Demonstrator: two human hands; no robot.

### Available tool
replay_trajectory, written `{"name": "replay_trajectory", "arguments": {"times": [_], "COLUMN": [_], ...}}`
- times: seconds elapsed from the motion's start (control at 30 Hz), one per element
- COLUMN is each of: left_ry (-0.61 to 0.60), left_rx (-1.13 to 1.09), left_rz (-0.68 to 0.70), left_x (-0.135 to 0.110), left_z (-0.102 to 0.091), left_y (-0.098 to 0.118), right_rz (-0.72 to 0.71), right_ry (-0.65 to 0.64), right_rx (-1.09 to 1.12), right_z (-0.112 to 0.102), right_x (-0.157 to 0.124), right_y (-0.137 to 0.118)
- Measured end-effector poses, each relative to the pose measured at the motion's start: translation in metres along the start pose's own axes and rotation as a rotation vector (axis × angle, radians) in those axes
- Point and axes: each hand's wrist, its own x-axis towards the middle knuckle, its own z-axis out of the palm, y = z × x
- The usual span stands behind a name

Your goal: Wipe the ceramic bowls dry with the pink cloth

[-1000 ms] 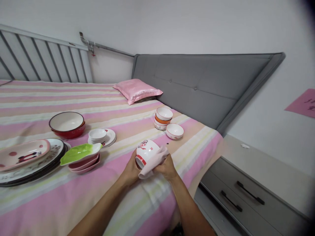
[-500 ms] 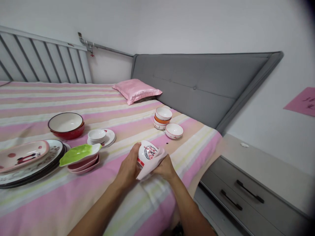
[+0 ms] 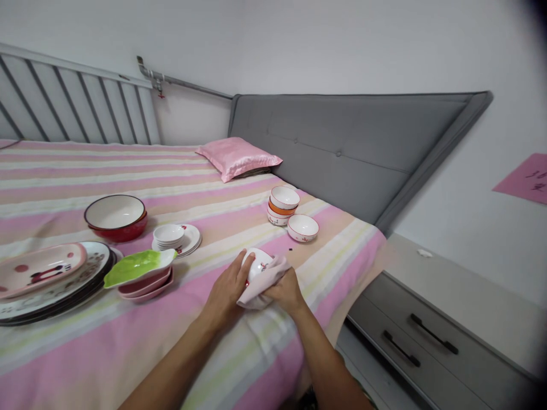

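Above the near part of the bed, my left hand [image 3: 226, 288] grips a small white bowl [image 3: 258, 263] with a red and dark pattern, its outside facing up. My right hand [image 3: 285, 289] is closed on a pale pink cloth [image 3: 260, 286] that lies against the bowl's right and near side and covers part of it. Just beyond the hands, a single white bowl [image 3: 303, 226] with a red rim sits beside a stack of bowls [image 3: 284, 198], one of them orange.
Red bowls [image 3: 117, 219], small white dishes on flowered plates [image 3: 188, 239], a green leaf-shaped dish [image 3: 139, 266] over pink ones, and a pile of oval plates [image 3: 96, 267] stand at left on the striped bed [image 3: 205, 341]. A pink pillow [image 3: 239, 156] and a grey nightstand [image 3: 448, 285] are farther off.
The bowl has turned in my left hand, so less of its pattern shows. The cloth now spreads wider over its near side.
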Motion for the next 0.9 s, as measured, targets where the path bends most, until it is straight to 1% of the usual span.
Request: {"name": "replay_trajectory", "arguments": {"times": [0.17,0.33,0.4,0.47,0.53,0.57,0.7,0.77,0.83,0.9], "left_ry": [-0.004,0.04,0.014,-0.045,-0.088,-0.086,-0.023,-0.017,-0.066,-0.121], "left_rx": [0.003,-0.04,-0.083,-0.159,-0.274,-0.337,-0.539,-0.593,-0.618,-0.608], "left_rz": [-0.027,-0.024,-0.031,-0.043,-0.059,-0.07,-0.084,-0.079,-0.079,-0.107], "left_x": [0.001,0.0,0.0,0.001,0.003,0.003,0.007,0.009,0.01,0.012], "left_z": [0.002,0.009,0.007,0.0,-0.01,-0.016,-0.031,-0.034,-0.036,-0.038], "left_y": [0.004,0.008,0.006,0.0,-0.008,-0.012,-0.024,-0.023,-0.02,-0.015], "right_rz": [-0.008,-0.049,-0.068,-0.071,-0.08,-0.085,-0.097,-0.107,-0.117,-0.124], "right_ry": [0.131,0.321,0.372,0.387,0.363,0.334,0.15,0.097,0.078,0.086], "right_rx": [-0.02,-0.048,-0.07,-0.097,-0.11,-0.109,-0.097,-0.107,-0.122,-0.135], "right_z": [-0.001,-0.002,-0.002,-0.001,-0.002,-0.003,-0.005,-0.004,-0.003,-0.002], "right_x": [0.002,0.007,0.009,0.012,0.014,0.015,0.016,0.015,0.014,0.013], "right_y": [0.01,0.019,0.022,0.023,0.024,0.025,0.027,0.027,0.027,0.027]}}
